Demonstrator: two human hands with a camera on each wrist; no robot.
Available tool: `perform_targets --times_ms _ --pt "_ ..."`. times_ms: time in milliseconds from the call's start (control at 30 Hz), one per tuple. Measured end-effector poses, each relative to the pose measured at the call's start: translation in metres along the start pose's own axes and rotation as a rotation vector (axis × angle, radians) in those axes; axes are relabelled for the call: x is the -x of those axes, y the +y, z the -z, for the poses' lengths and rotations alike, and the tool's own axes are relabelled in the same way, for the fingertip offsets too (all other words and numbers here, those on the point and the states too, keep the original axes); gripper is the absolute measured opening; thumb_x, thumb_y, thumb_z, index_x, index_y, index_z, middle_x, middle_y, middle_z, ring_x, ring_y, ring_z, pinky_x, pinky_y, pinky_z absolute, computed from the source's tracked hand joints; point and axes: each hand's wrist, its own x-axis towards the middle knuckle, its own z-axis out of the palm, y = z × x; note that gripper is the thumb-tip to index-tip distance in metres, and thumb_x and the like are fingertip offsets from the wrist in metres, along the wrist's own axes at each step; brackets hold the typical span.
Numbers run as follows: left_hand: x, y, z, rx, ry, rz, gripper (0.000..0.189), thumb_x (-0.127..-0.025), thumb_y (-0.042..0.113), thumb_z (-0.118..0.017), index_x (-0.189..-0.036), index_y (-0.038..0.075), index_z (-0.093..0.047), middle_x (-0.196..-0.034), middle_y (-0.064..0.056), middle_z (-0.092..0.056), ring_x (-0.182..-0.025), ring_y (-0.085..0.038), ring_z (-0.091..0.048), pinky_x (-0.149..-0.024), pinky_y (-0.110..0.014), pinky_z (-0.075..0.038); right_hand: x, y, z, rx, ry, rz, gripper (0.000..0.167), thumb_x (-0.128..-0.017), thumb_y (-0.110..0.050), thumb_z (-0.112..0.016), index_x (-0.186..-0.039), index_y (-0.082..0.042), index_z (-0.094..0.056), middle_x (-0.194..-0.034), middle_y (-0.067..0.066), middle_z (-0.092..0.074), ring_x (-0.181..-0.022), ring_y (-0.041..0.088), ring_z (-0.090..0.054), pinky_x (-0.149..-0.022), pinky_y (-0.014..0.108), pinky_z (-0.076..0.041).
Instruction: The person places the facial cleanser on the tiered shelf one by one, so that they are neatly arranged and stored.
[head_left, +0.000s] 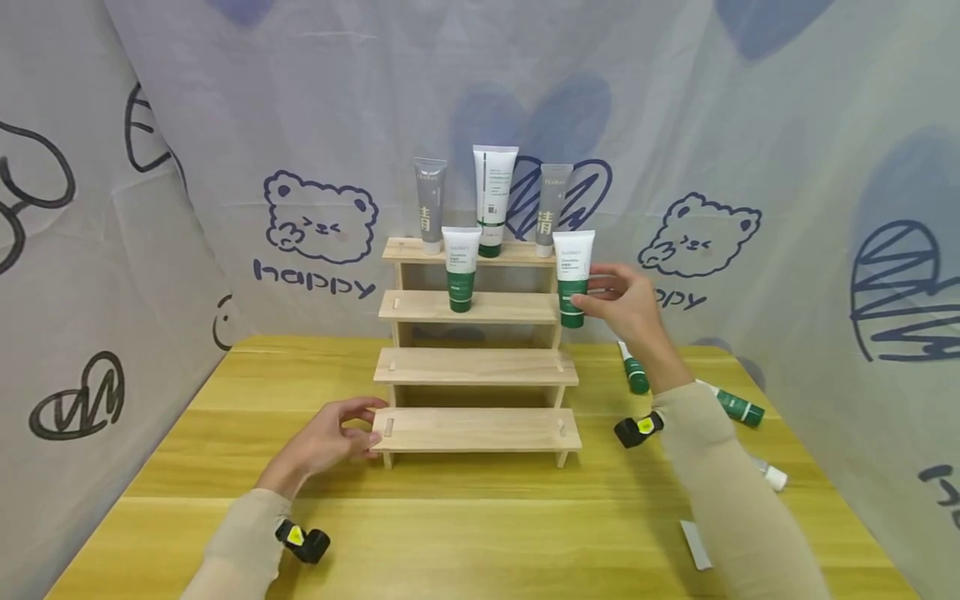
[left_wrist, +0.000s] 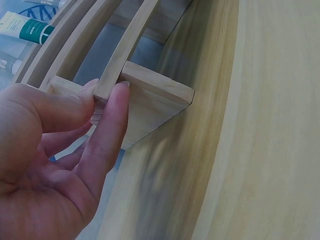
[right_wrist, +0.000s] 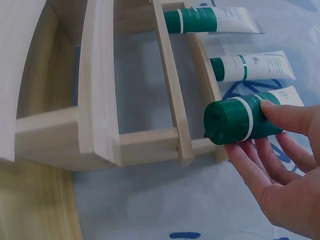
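Observation:
A white-and-green squeeze tube (head_left: 573, 275), cap down, is pinched between the thumb and fingers of my right hand (head_left: 626, 304) at the right end of the second-highest step. In the right wrist view its green cap (right_wrist: 222, 122) faces the camera, beyond the step's edge. My left hand (head_left: 333, 437) pinches the left end of the lowest step of the wooden display stand (head_left: 476, 429). A matching tube (head_left: 461, 271) stands on the second-highest step, left of centre. On the top step stand a tall white tube (head_left: 493, 200) and two grey tubes, one left (head_left: 430, 204) and one right (head_left: 553, 208).
Right of the stand, green-and-white tubes (head_left: 636, 375) (head_left: 738, 408) lie on the yellow wood-grain table (head_left: 405, 542). A white-capped tube (head_left: 772, 475) and a white strip (head_left: 696, 546) lie near my right forearm. A patterned cloth (head_left: 315, 100) hangs behind.

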Motion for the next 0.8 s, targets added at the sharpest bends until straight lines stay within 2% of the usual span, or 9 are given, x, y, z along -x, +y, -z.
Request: perform_targets --times_ms 100,233,600,800 --pt "0.001 0.001 0.001 -0.005 0.004 0.002 0.058 -0.098 0.001 -0.064 -0.151 -0.005 -0.042 -0.132 -0.032 -0.052 -0.098 -0.025 -0.073 -0.087 -0.041 -0.067 -0.001 0.0 -0.006 -0.022 -0.013 0.013 0.059 -0.09 -0.015 -0.08 -0.142 -0.004 -0.055 -0.136 0.021 -0.064 -0.122 0.036 -0.063 -0.107 0.047 -0.056" --pt "0.001 0.002 0.001 -0.008 0.001 0.003 0.057 -0.098 0.001 -0.064 -0.151 -0.005 -0.043 -0.133 -0.032 -0.052 -0.097 -0.025 -0.073 -0.087 -0.041 -0.067 -0.003 -0.001 -0.014 -0.052 -0.027 0.023 0.059 -0.089 -0.012 -0.081 -0.141 -0.003 -0.055 -0.136 0.021 -0.064 -0.122 0.036 -0.063 -0.108 0.048 -0.056" --pt "-0.001 0.001 0.001 -0.003 -0.006 -0.007 0.057 -0.098 -0.001 -0.063 -0.151 -0.006 -0.041 -0.132 -0.033 -0.052 -0.097 -0.025 -0.073 -0.086 -0.038 -0.067 -0.012 -0.002 -0.034 -0.109 -0.015 0.044 0.058 -0.087 -0.003 -0.08 -0.139 0.0 -0.056 -0.135 0.024 -0.064 -0.12 0.036 -0.064 -0.109 0.043 -0.057" --pt "-0.001 0.0 0.001 -0.006 -0.004 -0.004 0.056 -0.099 -0.001 -0.063 -0.15 -0.007 -0.042 -0.132 -0.032 -0.052 -0.097 -0.025 -0.074 -0.086 -0.039 -0.067 -0.017 -0.001 -0.044 -0.143 -0.018 0.07 0.054 -0.086 0.0 -0.079 -0.136 0.001 -0.058 -0.132 0.024 -0.066 -0.115 0.033 -0.066 -0.103 0.036 -0.059"
